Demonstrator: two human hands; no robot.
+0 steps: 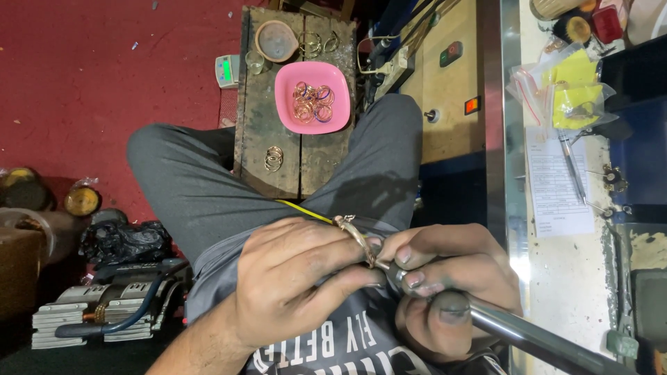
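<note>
Ring (351, 232) pinched steady in left hand (292, 278) below the pink bowl (313, 97); right hand (445, 285) grips a handpiece (514, 330) against it.

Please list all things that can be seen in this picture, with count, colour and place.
ring: one, gold, pinched in left fingers
metal tool: one, grey, in right hand, tip at ring
pink bowl: one, holds several rings, on wooden block
wooden block: one, dark, between knees
loose rings: small stack, gold, on block
small scale: one, white, left of block
paper sheet: one, white, bench at right
left hand: holds ring
right hand: grips tool
</note>
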